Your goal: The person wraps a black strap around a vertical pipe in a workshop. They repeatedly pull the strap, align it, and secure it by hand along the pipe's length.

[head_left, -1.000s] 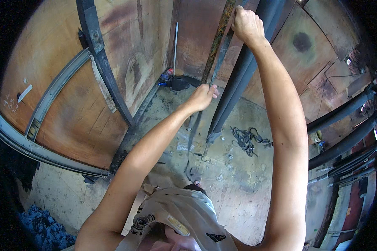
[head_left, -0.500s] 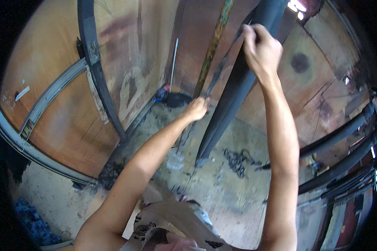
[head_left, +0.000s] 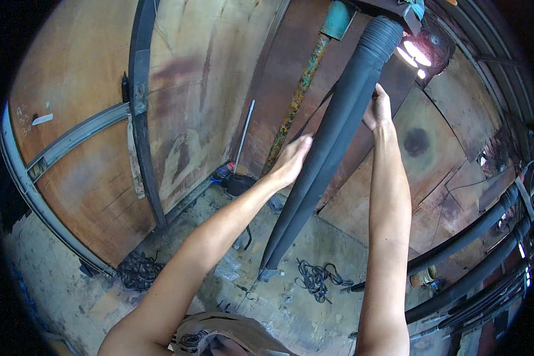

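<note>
A long, folded black rubber tube (head_left: 323, 157) hangs at a slant from a dark bracket (head_left: 391, 8). Its upper end is wound with a ribbed black band (head_left: 378, 40), and its lower tip comes down near the floor. A narrow black rubber strip (head_left: 321, 107) runs from the tube's left side down to my left hand (head_left: 292, 161). That hand looks closed on the strip, close beside the tube. My right hand (head_left: 378, 110) is at the tube's right edge, below the wound part; most of its fingers are hidden behind the tube.
A rusty green pole (head_left: 299, 92) slants behind the strip. Tangled black strips (head_left: 317, 279) lie on the floor, with another dark heap (head_left: 139, 270) at left. More black tubes (head_left: 463, 228) stretch along the right. Stained wooden panels (head_left: 187, 101) and a dark post (head_left: 139, 89) stand at left.
My right hand has come down from high on the strip to the tube's right side. My left hand has moved slightly right, nearer the tube. The view now takes in the wound top.
</note>
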Demonstrator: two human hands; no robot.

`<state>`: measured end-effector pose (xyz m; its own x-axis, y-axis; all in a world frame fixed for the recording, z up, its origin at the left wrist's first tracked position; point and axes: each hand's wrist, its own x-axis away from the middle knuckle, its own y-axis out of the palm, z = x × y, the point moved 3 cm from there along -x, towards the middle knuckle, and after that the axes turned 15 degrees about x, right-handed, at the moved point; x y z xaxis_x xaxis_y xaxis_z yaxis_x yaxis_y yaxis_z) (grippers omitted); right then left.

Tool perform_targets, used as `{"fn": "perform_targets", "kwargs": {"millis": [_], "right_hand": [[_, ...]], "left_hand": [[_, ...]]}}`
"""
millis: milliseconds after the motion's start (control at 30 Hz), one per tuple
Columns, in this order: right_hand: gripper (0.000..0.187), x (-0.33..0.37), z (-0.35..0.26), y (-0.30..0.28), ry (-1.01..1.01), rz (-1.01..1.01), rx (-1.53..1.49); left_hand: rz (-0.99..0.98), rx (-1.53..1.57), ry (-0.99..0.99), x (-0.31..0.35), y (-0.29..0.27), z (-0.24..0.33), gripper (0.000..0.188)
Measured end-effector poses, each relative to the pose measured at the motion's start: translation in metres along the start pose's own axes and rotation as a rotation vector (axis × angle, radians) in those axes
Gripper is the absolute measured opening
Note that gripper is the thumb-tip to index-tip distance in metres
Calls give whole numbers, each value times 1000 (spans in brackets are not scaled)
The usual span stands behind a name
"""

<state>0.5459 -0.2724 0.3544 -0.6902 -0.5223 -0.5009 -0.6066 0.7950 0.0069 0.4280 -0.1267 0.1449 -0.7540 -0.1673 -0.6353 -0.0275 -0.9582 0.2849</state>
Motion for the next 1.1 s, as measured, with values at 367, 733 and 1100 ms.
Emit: {"fn": "perform_targets", "kwargs": {"millis": [367,733,1100], "right_hand": [[36,-23,16,1,103,-82,-136],[21,53,-29,-76,-215,525,264],[22,183,-91,76,-308,58,667]], "left_hand": [[-17,-167,140,-29,33,53,106],[55,-421,-56,-46,24,53,68],[129,-587,-195,-38,49,66,47]]}}
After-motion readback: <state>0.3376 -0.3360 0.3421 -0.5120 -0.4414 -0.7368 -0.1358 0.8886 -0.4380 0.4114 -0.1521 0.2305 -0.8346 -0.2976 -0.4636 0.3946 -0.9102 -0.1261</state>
